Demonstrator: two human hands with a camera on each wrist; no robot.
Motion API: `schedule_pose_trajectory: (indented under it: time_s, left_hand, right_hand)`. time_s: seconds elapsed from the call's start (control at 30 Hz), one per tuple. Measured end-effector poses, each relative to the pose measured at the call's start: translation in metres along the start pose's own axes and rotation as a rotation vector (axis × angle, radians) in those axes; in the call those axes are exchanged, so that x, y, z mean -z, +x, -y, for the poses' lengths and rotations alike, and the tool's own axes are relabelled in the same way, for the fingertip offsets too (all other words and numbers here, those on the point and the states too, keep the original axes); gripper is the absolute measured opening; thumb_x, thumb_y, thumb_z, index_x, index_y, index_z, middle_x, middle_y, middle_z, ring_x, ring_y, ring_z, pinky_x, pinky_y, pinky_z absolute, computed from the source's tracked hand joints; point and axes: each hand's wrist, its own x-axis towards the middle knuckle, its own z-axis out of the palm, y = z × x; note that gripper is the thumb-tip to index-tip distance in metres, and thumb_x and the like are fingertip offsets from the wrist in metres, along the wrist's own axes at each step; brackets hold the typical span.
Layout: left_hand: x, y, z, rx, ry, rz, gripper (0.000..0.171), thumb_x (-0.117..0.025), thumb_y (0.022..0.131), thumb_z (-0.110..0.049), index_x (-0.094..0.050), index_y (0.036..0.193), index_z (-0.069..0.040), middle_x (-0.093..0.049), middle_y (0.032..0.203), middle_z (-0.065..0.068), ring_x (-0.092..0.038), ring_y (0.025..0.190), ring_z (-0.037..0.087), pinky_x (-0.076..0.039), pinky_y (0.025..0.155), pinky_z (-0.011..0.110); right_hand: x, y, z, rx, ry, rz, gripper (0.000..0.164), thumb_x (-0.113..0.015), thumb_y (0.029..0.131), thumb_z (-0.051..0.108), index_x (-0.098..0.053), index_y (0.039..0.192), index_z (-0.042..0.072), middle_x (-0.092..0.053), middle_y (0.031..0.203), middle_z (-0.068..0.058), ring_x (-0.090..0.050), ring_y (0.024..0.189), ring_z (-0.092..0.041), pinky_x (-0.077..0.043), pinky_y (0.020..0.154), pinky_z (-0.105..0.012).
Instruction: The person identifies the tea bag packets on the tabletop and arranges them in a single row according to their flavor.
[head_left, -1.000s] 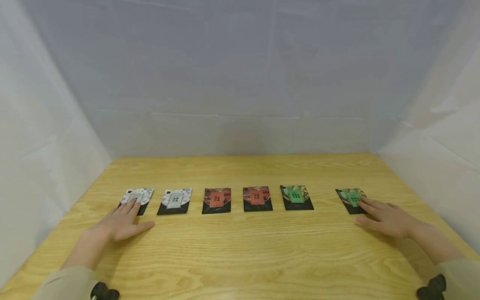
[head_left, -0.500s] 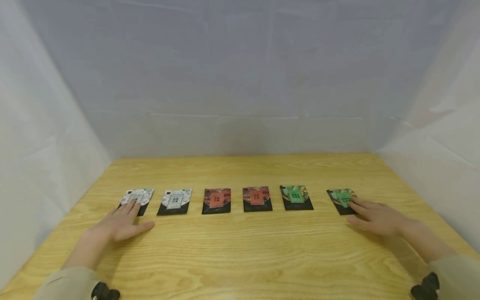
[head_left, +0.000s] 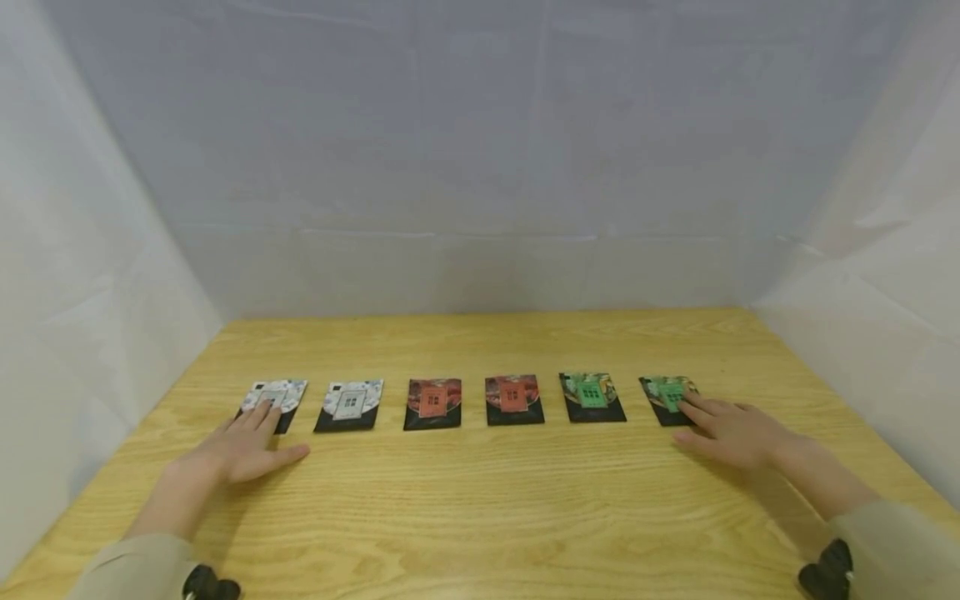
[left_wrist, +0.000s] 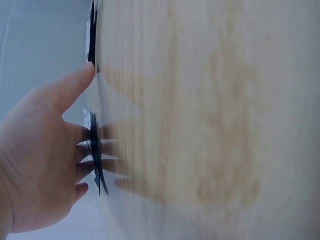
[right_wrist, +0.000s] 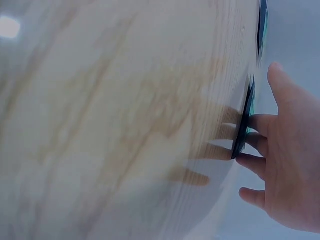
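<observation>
Flat packets with black lower ends lie in a row across the wooden table (head_left: 480, 517). My left hand (head_left: 238, 450) rests its straight fingertips on the leftmost white packet (head_left: 291, 393); in the left wrist view that packet (left_wrist: 94, 150) stands edge-on at the fingertips. At the other end, my right hand (head_left: 731, 433) touches the rightmost green packet (head_left: 660, 392) with extended fingers, its thumb apart. The right wrist view shows this packet (right_wrist: 244, 122) edge-on under the fingertips. Neither hand curls round anything.
Between the hands lie a second white packet (head_left: 349, 406), two red packets (head_left: 433, 404) (head_left: 514, 400) and another green packet (head_left: 592, 397). White sheeting (head_left: 480, 167) walls off the back and both sides of the table.
My right hand has slid left with the rightmost green packet under its fingers, bringing it nearer the other green packet. My left hand and the other packets have stayed in place.
</observation>
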Motion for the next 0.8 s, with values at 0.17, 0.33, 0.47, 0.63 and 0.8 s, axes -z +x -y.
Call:
schedule_pose_trajectory:
  time_s: [0.17,0.33,0.47,0.63,0.8]
  left_hand:
    - [-0.0017,0.0012,0.0015,0.000,-0.002,0.002,0.099,-0.042,0.088,-0.064,-0.023,0.135,0.021,-0.012,0.140,0.042,-0.014,0.127,0.058,-0.014,0.101,0.068]
    - [-0.0023,0.0019,0.0016,0.003,-0.002,0.002,0.100,-0.042,0.088,-0.064,-0.023,0.135,0.021,-0.013,0.140,0.042,-0.014,0.127,0.058,-0.013,0.101,0.068]
    - [-0.0018,0.0017,0.0008,0.004,-0.004,0.001,0.100,-0.042,0.087,-0.064,-0.023,0.135,0.021,-0.012,0.140,0.042,-0.014,0.127,0.057,-0.013,0.101,0.068]
    - [-0.0018,0.0019,0.0003,0.002,-0.002,-0.006,0.099,-0.042,0.087,-0.064,-0.023,0.135,0.021,-0.013,0.140,0.042,-0.014,0.127,0.057,-0.013,0.101,0.068]
    - [-0.0016,0.0031,0.0013,0.003,0.005,-0.005,0.100,-0.042,0.087,-0.065,-0.024,0.135,0.021,-0.013,0.140,0.042,-0.015,0.127,0.057,-0.013,0.101,0.068]
  right_hand:
    - [0.0004,0.0035,0.0042,0.003,-0.008,-0.009,0.071,-0.038,0.095,0.053,-0.040,0.138,-0.004,-0.030,0.144,-0.027,-0.033,0.127,-0.047,-0.026,0.096,-0.068]
    - [-0.0007,0.0068,0.0054,-0.002,-0.025,-0.007,0.071,-0.037,0.096,0.053,-0.040,0.138,-0.003,-0.030,0.144,-0.027,-0.034,0.126,-0.047,-0.027,0.096,-0.067]
    - [-0.0002,0.0085,0.0056,-0.002,-0.048,-0.009,0.070,-0.036,0.096,0.053,-0.041,0.138,-0.003,-0.031,0.143,-0.027,-0.036,0.125,-0.046,-0.029,0.094,-0.067]
    - [0.0008,0.0095,0.0055,-0.006,-0.049,-0.003,0.071,-0.036,0.096,0.053,-0.041,0.138,-0.004,-0.031,0.143,-0.027,-0.035,0.126,-0.046,-0.028,0.094,-0.068]
    - [-0.0003,0.0103,0.0056,-0.013,-0.051,0.000,0.072,-0.036,0.095,0.054,-0.040,0.138,-0.004,-0.031,0.143,-0.027,-0.034,0.126,-0.046,-0.028,0.094,-0.068]
